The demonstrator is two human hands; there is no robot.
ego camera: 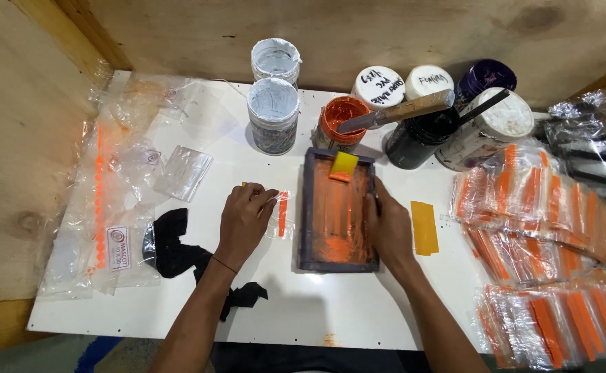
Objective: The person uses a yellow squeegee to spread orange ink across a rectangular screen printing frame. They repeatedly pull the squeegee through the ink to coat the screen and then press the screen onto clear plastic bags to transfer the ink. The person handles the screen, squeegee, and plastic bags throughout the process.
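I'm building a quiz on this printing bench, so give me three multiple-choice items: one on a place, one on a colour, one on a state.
1. Where does the right hand rest?
A. on the right edge of the dark screen frame
B. on a white tub's lid
C. on the black cloth

2. What colour is the ink spread inside the frame?
A. blue
B. orange
C. green

3. In what state is the orange paint tub?
A. sealed with a lid
B. tipped on its side
C. open, with a wooden-handled spatula lying across it

Answers:
1. A, the hand lies along the frame's right side.
2. B, orange streaks cover the mesh under the small yellow squeegee.
3. C, the rim is bare and the blade lies across it, while the left hand presses a clear packet beside the frame.
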